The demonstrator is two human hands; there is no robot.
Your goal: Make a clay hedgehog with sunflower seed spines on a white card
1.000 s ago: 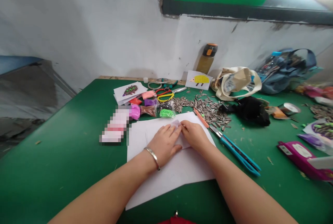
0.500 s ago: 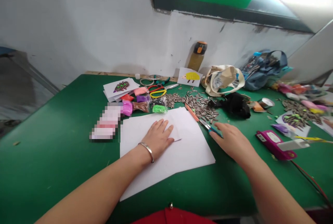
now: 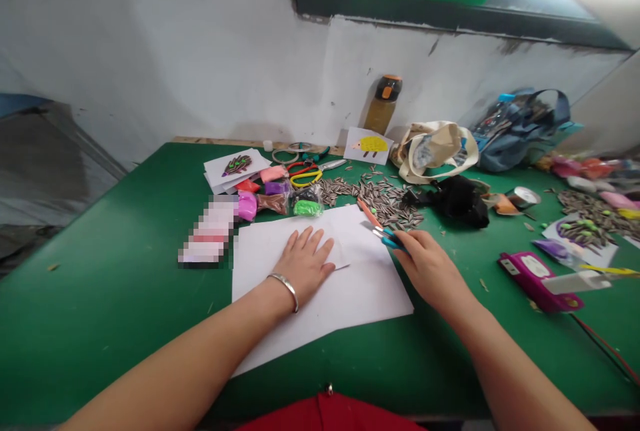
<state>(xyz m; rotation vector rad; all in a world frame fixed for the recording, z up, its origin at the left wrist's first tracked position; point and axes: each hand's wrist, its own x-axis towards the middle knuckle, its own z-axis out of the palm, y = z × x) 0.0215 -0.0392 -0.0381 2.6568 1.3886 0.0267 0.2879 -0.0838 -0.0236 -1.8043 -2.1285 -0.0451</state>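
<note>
My left hand (image 3: pixel 306 259) lies flat with its fingers spread on a small white paper (image 3: pixel 343 255). That small piece rests on larger white sheets (image 3: pixel 370 294) on the green table. My right hand (image 3: pixel 427 263) is closed around the blue handles of scissors (image 3: pixel 387 237), beside the sheets' right edge. The scissor blades point up and left over the paper. A slim orange stick (image 3: pixel 367 211) lies near the blades at the sheets' upper right corner. Behind it are scattered sunflower seeds (image 3: pixel 385 197).
Bags of coloured clay (image 3: pixel 307 207), yellow-handled scissors (image 3: pixel 305 179) and decorated cards (image 3: pixel 235 167) lie beyond the sheets. A bottle (image 3: pixel 383 107) stands by the wall near a hedgehog picture (image 3: pixel 369 144). To the right are a cloth bag (image 3: pixel 425 167), a black bag (image 3: pixel 463 201) and a magenta glue gun (image 3: pixel 537 281).
My right hand has lifted the scissors and moved them left, toward the paper's edge. My left hand stays flat on the small paper. The view has shifted slightly.
</note>
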